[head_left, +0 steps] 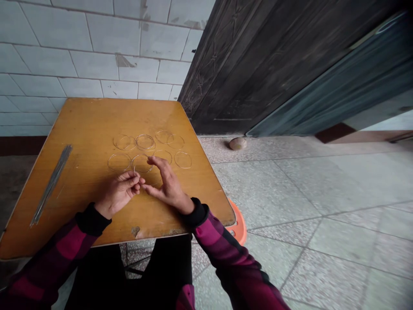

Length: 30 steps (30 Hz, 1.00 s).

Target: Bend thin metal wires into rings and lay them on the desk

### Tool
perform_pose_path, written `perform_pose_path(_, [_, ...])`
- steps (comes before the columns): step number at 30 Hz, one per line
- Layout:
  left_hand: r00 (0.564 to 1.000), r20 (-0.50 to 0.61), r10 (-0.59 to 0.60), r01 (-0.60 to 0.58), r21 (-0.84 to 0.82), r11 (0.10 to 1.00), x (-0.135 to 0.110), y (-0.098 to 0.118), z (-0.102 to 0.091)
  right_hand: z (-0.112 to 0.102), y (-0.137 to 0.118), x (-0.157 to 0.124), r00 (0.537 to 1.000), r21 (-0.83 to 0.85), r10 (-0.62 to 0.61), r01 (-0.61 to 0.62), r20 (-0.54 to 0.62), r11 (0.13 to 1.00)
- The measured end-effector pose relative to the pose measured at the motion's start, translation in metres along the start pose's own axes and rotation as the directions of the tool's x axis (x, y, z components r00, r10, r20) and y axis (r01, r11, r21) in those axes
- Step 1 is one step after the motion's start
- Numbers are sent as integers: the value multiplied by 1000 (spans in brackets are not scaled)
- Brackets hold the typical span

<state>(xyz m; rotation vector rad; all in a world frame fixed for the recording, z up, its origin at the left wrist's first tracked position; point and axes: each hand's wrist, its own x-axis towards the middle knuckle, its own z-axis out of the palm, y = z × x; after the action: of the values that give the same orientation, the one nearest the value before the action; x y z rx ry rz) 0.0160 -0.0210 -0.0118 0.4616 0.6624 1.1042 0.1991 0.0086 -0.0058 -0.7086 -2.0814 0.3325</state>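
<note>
My left hand (124, 188) is closed in a pinch over the wooden table, its fingertips on a thin metal wire (134, 167). The wire curves up from the fingertips; how much of it is bent round cannot be made out. Close beside it, my right hand (167, 185) has its thumb and fingers spread apart, with the thumb tip near the left fingertips. Several thin wire rings (183, 159) lie flat just beyond my hands in two rough rows, some overlapping. My right hand partly hides the nearer ones.
A bundle of straight grey wires (51, 185) lies along the left side of the yellow-brown table (97, 118). White wall tiles (58, 32) meet its far edge. An orange stool (238, 221) shows under the right corner. A roundish stone-like object (238, 143) sits on the floor by the dark door (245, 73).
</note>
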Motion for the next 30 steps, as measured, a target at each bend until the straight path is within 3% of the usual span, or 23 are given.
perform_pose_path(9, [1000,13,10,-10,-12,1000,3,-3,-1,3,1,-5,1000,-167,3,-2,3,986])
perform_pose_path(15, [1000,22,15,-15,-22,1000,3,-3,-2,4,-1,-4,1000,-173,-23,23,2,985])
perform_pose_path(23, [999,-16,42,-42,-10,999,3,1,-1,-2,3,-1,999,-32,9,-8,43,999])
perform_pose_path(27, [996,-77,34,-37,-39,999,5,9,-3,-10,11,2,992,135,93,-104,88,985])
perform_pose_path(30, [999,-43,-24,22,-43,999,5,11,-4,-11,15,3,984,227,130,-155,120,962])
